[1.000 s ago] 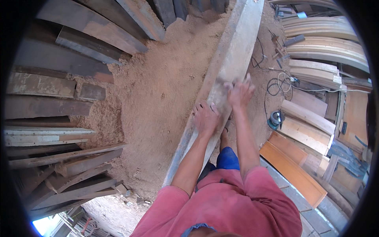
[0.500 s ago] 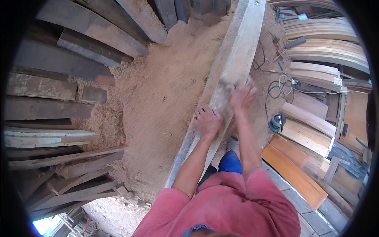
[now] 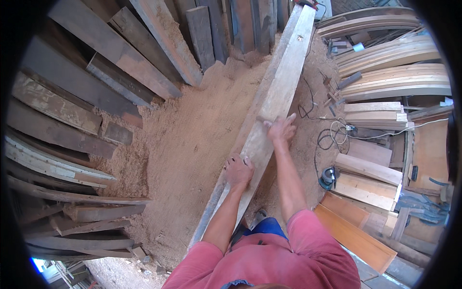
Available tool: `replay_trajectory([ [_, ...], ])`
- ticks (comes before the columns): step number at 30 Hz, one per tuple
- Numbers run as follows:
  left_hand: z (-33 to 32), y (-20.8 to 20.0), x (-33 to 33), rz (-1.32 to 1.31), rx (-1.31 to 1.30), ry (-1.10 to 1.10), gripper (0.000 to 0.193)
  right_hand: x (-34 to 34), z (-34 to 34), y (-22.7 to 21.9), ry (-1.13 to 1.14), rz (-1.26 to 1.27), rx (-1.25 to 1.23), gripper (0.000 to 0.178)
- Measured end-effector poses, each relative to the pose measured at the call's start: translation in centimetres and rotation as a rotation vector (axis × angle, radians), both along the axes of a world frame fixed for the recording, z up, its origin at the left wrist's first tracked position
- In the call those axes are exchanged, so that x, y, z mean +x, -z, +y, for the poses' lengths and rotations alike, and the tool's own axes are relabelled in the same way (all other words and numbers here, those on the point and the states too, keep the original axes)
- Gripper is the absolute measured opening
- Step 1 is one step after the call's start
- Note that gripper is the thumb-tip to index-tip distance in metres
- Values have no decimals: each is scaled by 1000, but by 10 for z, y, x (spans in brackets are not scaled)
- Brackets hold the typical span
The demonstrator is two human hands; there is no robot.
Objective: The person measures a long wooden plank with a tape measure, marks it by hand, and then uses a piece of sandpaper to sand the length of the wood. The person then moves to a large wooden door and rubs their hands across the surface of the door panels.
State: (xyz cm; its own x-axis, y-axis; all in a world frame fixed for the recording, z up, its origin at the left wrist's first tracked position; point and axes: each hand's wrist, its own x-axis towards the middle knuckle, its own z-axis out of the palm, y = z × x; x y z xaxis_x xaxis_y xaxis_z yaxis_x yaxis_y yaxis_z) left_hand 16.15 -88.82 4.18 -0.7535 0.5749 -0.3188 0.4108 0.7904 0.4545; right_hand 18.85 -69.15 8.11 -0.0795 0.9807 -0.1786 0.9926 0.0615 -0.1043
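Head view: a long plank (image 3: 284,82), likely heavy and stiff, best held by its edges, spans sawdust (image 3: 192,135) near to far; left hand (image 3: 238,171) and right hand (image 3: 281,130) atop, grips impossible to tell.

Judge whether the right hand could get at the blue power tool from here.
Probably yes, with some leaning: the right hand is on the beam, and nothing bulky shows across the floor toward the blue power tool. Height is hard to judge.
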Motion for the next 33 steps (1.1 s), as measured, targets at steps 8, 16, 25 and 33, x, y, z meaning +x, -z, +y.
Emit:
replay_trajectory([
  [8,-14,9,-3,58,84,-12,56,6,-24,-11,-30,17,-24,48],
  [16,-223,-23,46,89,12,6,117,15,-21,-9,-166,-30,22,48],
  [25,-309,-53,112,104,-328,43,130,11,-21,6,-173,-87,-3,56],
  [33,-311,-52,161,138,-212,59,125,48,-4,14,-144,-97,-7,62],
])
